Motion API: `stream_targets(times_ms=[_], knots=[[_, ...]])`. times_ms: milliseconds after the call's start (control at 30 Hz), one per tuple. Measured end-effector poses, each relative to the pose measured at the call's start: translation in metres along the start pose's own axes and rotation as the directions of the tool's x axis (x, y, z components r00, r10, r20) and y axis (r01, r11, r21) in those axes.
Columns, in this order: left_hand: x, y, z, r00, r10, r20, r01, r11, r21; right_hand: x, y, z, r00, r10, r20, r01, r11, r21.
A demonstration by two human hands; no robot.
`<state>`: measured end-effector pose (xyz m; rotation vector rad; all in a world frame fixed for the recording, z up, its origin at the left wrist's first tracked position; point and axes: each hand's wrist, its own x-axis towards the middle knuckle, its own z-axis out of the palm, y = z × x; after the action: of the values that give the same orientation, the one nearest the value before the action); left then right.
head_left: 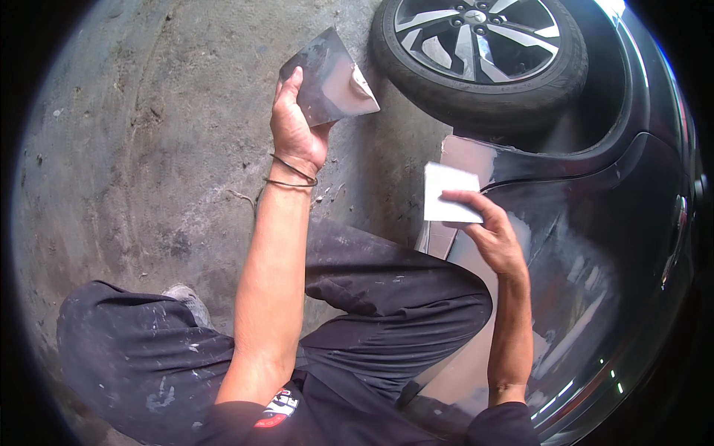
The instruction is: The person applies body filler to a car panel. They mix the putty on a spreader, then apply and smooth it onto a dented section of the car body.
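My left hand (296,134) holds up a dark, flat mixing plate (323,78), its thumb lying over the near edge. Pinkish-grey body filler (349,89) is smeared across the plate, with a paler lump at its right edge. Between the fingers and thumb of my right hand (491,234) is a white, square spreader (448,182). The spreader is in front of the car's lower body panel, partly covering a pinkish filler patch (468,157) near the wheel arch; whether it touches the panel I cannot tell.
A black car (595,230) with dull, sanded areas fills the right side. Its tyre (476,108) and alloy wheel (465,52) are at the top. My bent knee (465,297) is close to the lower panel. Stained concrete floor (149,186) extends to the left.
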<state>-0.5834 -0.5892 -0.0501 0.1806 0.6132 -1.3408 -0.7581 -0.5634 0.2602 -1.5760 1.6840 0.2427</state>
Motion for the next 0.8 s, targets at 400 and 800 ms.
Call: stream_targets(times_ms=[400, 800], knots=[[0.000, 0.004, 0.003, 1.000, -0.004, 0.018, 0.004, 1.000, 0.015, 0.015, -0.013, -0.011, 0.966, -0.148, -0.214, 0.187, 0.966, 0.176], [0.000, -0.006, -0.002, 1.000, 0.025, 0.003, -0.025, 0.997, 0.071, 0.040, -0.028, -0.050, 0.858, -0.388, 0.336, 0.304, -0.142, -0.942]])
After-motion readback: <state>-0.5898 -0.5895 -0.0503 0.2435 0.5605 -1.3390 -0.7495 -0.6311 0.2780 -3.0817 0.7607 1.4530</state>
